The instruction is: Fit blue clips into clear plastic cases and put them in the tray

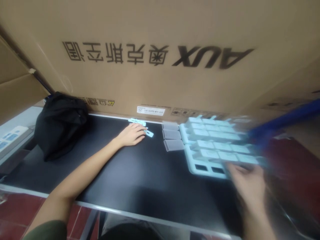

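Observation:
My left hand (133, 134) lies palm down on the black tabletop, fingers stretched out over a few light-blue flat pieces. One flat piece with a slot (149, 133) shows past its fingertips, and more flat pieces (137, 122) lie behind it. At the right, my right hand (250, 186) is at the near edge of a light-blue popsicle mold (200, 172); its fingers are bent together, and blur hides what lies between them. The mold has rows of raised blocks and two bare slots at its near left. Several clear plastic cases (172, 134) lie beside its left edge.
A black cloth bag (61, 123) sits at the table's left end. Behind the black table (140, 180) stands a large cardboard box (140, 83) with upside-down print. A blue bar (287, 118) slants in from the right. A white box (12, 141) lies at far left.

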The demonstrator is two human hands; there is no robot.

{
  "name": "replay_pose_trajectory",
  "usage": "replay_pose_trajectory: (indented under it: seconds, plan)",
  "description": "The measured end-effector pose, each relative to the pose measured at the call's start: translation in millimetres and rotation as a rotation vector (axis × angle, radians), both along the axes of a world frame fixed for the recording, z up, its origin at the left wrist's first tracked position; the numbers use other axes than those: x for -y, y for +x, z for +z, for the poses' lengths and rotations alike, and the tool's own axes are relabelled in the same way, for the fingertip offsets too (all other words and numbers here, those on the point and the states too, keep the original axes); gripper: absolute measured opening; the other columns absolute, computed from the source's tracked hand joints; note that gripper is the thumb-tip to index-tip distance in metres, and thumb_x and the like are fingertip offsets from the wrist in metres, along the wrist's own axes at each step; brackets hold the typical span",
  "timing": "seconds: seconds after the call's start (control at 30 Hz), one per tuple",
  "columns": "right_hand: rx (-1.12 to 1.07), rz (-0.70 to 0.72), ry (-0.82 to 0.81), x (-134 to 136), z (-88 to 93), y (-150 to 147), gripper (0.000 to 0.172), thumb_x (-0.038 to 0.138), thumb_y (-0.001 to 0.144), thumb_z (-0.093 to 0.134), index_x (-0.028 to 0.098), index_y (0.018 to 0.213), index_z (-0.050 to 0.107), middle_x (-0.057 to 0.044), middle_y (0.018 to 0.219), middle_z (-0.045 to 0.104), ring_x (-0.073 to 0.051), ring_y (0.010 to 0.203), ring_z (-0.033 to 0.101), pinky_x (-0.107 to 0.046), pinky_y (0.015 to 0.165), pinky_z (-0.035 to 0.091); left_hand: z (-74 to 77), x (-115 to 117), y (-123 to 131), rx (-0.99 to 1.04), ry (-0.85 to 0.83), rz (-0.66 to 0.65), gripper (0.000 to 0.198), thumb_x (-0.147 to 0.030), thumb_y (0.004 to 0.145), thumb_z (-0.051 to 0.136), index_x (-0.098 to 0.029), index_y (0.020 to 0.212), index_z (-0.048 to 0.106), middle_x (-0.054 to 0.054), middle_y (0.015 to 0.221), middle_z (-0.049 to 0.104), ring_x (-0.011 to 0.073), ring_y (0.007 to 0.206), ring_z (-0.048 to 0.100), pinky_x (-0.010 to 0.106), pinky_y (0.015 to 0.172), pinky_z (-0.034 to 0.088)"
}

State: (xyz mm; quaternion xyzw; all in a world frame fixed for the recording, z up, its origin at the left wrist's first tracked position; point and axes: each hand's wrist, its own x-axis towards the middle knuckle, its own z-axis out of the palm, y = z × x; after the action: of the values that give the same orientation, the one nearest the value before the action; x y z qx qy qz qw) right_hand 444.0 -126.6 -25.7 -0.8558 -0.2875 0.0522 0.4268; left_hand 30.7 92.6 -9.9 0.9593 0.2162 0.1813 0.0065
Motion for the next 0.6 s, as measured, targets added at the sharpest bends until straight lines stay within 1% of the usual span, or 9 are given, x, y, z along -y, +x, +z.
replay_pose_trajectory:
  seconds: [0.07, 0.1, 0.17, 0.27, 0.37, 0.43, 0.5, 0.57, 0.6]
  plan:
    - [-0.003, -0.004, -0.16, 0, 6.5, 4, 0.046, 0.061, 0.068, 0.068, 0.03, 0.098, 0.05, -0.016, 0.084, 0.068, -0.043, 0.096, 0.071, -0.058, 0.086, 0.054, 0.8, 0, -1, -0.012, -0.018, -0.004, 0.03, -0.035, 0.106, 0.045, -0.024, 0.116, 0.071, 0.008, 0.129, 0.072, 0.0278, 0.127, 0.058, 0.046, 0.111, 0.042]
    - [0.003, -0.002, -0.207, 0, 9.1, 5, 0.045, 0.063, 0.068, 0.066, 0.03, 0.096, 0.052, -0.017, 0.083, 0.069, -0.044, 0.098, 0.071, -0.059, 0.089, 0.054, 1.6, 0, -2, -0.02, -0.027, -0.006, 0.029, -0.035, 0.106, 0.045, -0.023, 0.116, 0.07, 0.008, 0.125, 0.073, 0.0271, 0.125, 0.059, 0.046, 0.111, 0.042]
    - [0.076, 0.05, -0.265, 0, 11.8, 7, 0.045, 0.066, 0.072, 0.059, 0.028, 0.097, 0.056, -0.02, 0.087, 0.07, -0.046, 0.103, 0.07, -0.061, 0.092, 0.053, 3.5, 0, -2, -0.034, -0.04, 0.0, 0.029, -0.035, 0.106, 0.046, -0.023, 0.117, 0.069, 0.009, 0.121, 0.073, 0.0262, 0.122, 0.06, 0.045, 0.11, 0.043]
    - [0.188, 0.07, -0.329, 0, 10.7, 5, 0.058, 0.071, 0.077, 0.047, 0.022, 0.107, 0.06, -0.027, 0.098, 0.07, -0.048, 0.107, 0.07, -0.06, 0.09, 0.056, 4.9, 1, -1, -0.045, -0.044, 0.009, 0.03, -0.036, 0.107, 0.045, -0.023, 0.122, 0.067, 0.01, 0.126, 0.071, 0.0261, 0.123, 0.061, 0.046, 0.11, 0.044]
    - [0.244, 0.068, -0.424, -1, 8.6, 0, 0.07, 0.071, 0.081, 0.04, 0.015, 0.116, 0.062, -0.034, 0.108, 0.068, -0.05, 0.103, 0.071, -0.06, 0.085, 0.057, 3.8, 1, 1, -0.042, -0.041, -0.004, 0.031, -0.037, 0.107, 0.046, -0.023, 0.125, 0.066, 0.01, 0.133, 0.07, 0.027, 0.128, 0.059, 0.047, 0.112, 0.043]
    - [0.265, 0.081, -0.459, -2, 8.9, -4, 0.073, 0.07, 0.084, 0.036, 0.012, 0.118, 0.064, -0.036, 0.111, 0.066, -0.05, 0.101, 0.071, -0.06, 0.084, 0.056, 2.7, 1, 1, -0.029, -0.041, -0.012, 0.029, -0.036, 0.106, 0.048, -0.022, 0.121, 0.068, 0.009, 0.136, 0.069, 0.0275, 0.131, 0.058, 0.048, 0.114, 0.043]
    - [0.285, 0.089, -0.454, -2, 10.5, -8, 0.074, 0.069, 0.087, 0.033, 0.01, 0.12, 0.065, -0.038, 0.111, 0.066, -0.05, 0.1, 0.071, -0.059, 0.084, 0.056, 2.1, 0, 2, -0.019, -0.038, -0.029, 0.025, -0.034, 0.106, 0.049, -0.022, 0.113, 0.07, 0.008, 0.136, 0.069, 0.0275, 0.133, 0.057, 0.048, 0.116, 0.042]
    - [0.295, 0.087, -0.446, -2, 12.9, -11, 0.078, 0.068, 0.088, 0.031, 0.006, 0.126, 0.062, -0.039, 0.111, 0.065, -0.051, 0.1, 0.071, -0.06, 0.083, 0.055, 1.9, 0, 1, -0.019, -0.035, -0.054, 0.023, -0.032, 0.106, 0.049, -0.021, 0.108, 0.069, 0.008, 0.13, 0.072, 0.0268, 0.133, 0.058, 0.048, 0.117, 0.042]
    - [0.297, 0.079, -0.447, -2, 14.1, -13, 0.082, 0.068, 0.089, 0.03, 0.003, 0.131, 0.058, -0.04, 0.111, 0.065, -0.051, 0.1, 0.071, -0.06, 0.083, 0.055, 1.8, 0, 1, -0.021, -0.034, -0.063, 0.022, -0.031, 0.106, 0.049, -0.021, 0.107, 0.069, 0.008, 0.127, 0.073, 0.0262, 0.131, 0.059, 0.047, 0.116, 0.042]
